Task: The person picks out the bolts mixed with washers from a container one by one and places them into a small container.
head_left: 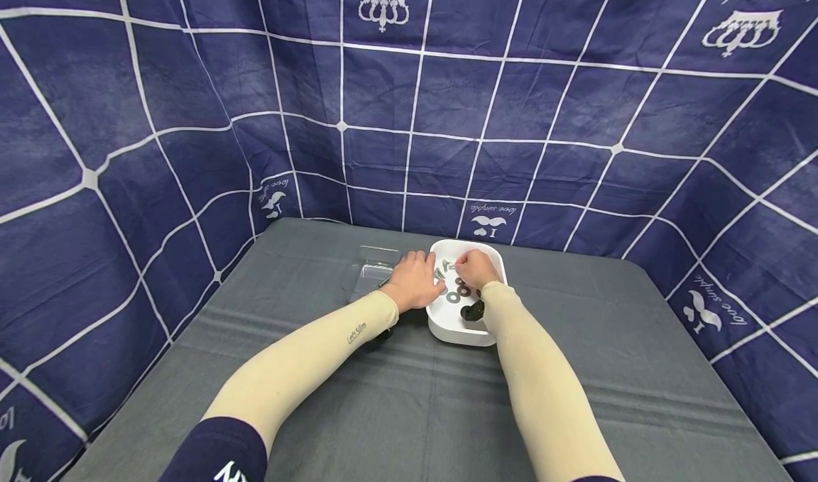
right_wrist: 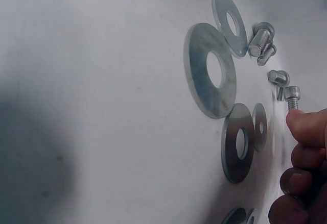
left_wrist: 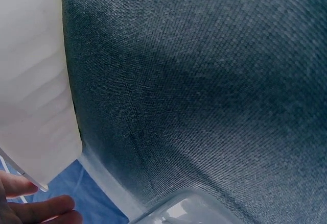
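Note:
A white tray [head_left: 456, 335] with rounded corners holds several flat metal washers [right_wrist: 212, 71] and a few screws [right_wrist: 260, 40]. My right hand [head_left: 476, 267] is over the tray's far right part. Between its thumb and fingers it pinches a small socket head screw [right_wrist: 292, 94], head upward; the other fingers are curled. On the tray's left rim rests my left hand [head_left: 412, 280], thumb over the inside and fingers fairly straight along the edge. In the left wrist view, fingertips [left_wrist: 48, 208] show beside the rim.
A clear plastic box [head_left: 373, 276] stands on the grey cloth-covered table [head_left: 409, 404], left of the tray and partly behind my left hand. Beside my right wrist is a black object [head_left: 473, 311] whose kind I cannot tell. A blue curtain [head_left: 441, 99] hangs behind the table.

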The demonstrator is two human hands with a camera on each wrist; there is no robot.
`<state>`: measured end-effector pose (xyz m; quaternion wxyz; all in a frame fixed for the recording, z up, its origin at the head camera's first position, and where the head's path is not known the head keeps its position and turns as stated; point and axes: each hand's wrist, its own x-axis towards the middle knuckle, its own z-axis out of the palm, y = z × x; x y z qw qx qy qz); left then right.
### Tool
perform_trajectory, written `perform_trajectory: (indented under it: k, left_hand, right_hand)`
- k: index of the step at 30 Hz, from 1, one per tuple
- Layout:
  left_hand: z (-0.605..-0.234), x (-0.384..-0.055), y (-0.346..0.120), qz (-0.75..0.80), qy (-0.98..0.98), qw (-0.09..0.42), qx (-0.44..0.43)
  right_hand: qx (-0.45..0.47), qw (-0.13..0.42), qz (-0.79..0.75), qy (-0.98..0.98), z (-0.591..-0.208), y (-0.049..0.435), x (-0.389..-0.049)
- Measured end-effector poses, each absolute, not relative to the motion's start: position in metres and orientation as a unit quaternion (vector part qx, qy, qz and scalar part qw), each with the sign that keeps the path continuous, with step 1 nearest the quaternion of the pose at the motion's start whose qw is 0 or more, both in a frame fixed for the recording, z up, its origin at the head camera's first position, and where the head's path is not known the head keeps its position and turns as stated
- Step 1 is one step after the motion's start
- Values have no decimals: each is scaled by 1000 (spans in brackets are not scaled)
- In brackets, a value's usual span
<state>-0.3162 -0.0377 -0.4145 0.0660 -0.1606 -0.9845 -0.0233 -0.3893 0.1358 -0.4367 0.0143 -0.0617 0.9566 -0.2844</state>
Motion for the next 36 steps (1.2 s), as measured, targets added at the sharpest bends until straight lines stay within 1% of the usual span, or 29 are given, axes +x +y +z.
perform_trajectory:
  k: [7, 17, 24, 31, 36]
  left_hand:
    - [-413, -317, -40, -18, -985, 61, -158]
    - [-412, -319, -43, 8, -986, 64, -156]
    - [-411, -318, -47, 16, -985, 57, -161]
    - [-407, -321, -55, 3, -982, 75, -173]
    - [-407, -323, -62, -5, -983, 80, -167]
  right_hand:
    - [-72, 9, -288, 955, -433, 137, -388]
    - [-127, -24, -290, 948, -425, 135, -389]
    - [-128, -13, -283, 950, -415, 135, -387]
    - [-140, -33, -275, 951, -404, 135, -388]
    - [-157, -31, -280, 947, -400, 132, -389]
